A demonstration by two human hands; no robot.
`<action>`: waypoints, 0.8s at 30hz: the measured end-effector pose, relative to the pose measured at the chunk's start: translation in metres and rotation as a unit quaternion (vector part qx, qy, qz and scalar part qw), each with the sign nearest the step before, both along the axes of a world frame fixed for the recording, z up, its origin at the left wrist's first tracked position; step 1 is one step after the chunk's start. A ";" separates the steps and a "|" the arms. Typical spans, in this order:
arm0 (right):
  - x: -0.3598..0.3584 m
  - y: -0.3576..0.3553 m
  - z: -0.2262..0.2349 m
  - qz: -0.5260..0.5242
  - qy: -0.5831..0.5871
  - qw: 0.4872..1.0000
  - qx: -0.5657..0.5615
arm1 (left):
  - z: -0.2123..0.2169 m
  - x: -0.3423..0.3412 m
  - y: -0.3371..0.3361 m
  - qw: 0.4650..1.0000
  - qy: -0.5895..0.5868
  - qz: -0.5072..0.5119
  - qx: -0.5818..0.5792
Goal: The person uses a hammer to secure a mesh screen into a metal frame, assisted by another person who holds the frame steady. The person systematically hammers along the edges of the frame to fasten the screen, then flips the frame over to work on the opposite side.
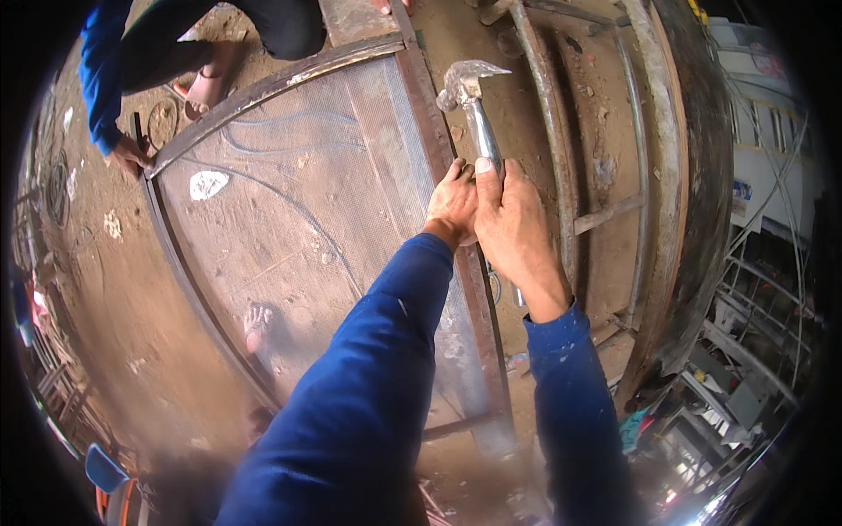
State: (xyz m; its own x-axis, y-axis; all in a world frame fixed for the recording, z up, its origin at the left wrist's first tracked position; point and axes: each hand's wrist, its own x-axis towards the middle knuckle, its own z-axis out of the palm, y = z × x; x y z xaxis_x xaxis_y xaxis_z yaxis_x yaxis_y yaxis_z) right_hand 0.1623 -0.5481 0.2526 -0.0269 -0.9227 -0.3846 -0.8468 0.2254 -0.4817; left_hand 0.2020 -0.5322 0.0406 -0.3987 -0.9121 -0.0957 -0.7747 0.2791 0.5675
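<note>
My right hand [517, 223] is wrapped round the handle of a claw hammer [474, 105], whose worn metal head points up and away from me. Close beside it, my left hand [453, 203] has its fingers curled at the right side bar of a large frame [427, 118]. Whatever those fingers pinch is hidden. Fine wire mesh [289, 210] spans the frame, and the dirt ground shows through it. At the far left corner, another person's hand [132, 156] touches the frame.
To the right stands a rusty metal structure with curved bars [548, 114] and a crossbar [608, 214]. A co-worker in a blue sleeve [101, 79] crouches at the far left. Scrap metal and wires [772, 289] lie along the right rim. A blue plastic piece [105, 469] is at lower left.
</note>
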 end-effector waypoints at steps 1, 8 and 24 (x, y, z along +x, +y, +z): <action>0.001 -0.006 -0.001 0.003 -0.001 1.000 0.007 | -0.008 -0.002 0.000 1.000 0.010 0.011 -0.006; 0.007 -0.022 -0.018 0.045 0.087 0.990 0.097 | -0.051 -0.018 0.005 0.819 0.527 0.171 0.147; 0.030 -0.065 0.026 0.118 0.180 0.973 0.078 | -0.034 -0.010 -0.002 0.998 0.025 0.013 -0.056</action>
